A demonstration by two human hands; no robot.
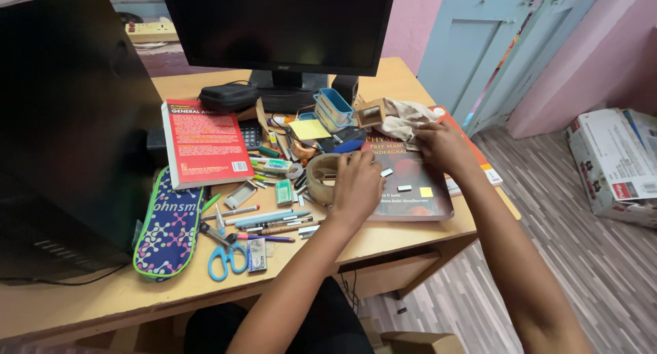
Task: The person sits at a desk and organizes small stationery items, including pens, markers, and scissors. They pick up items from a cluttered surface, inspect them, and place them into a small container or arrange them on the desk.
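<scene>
My left hand (356,184) rests on a roll of brown packing tape (320,176) at the left edge of a dark red book (410,179), its fingers curled over the roll. My right hand (443,147) lies on the top of that book, fingertips touching a crumpled beige cloth (404,118). A few small white and yellow bits lie on the book cover between my hands.
A wooden desk (383,238) holds a red book (202,143), a patterned pencil pouch (169,225), blue-handled scissors (226,257), several pens (270,220), a blue box (334,108), yellow sticky notes (309,129), a black pouch (228,96) and a monitor (280,25). A cardboard box (612,164) sits on the floor at right.
</scene>
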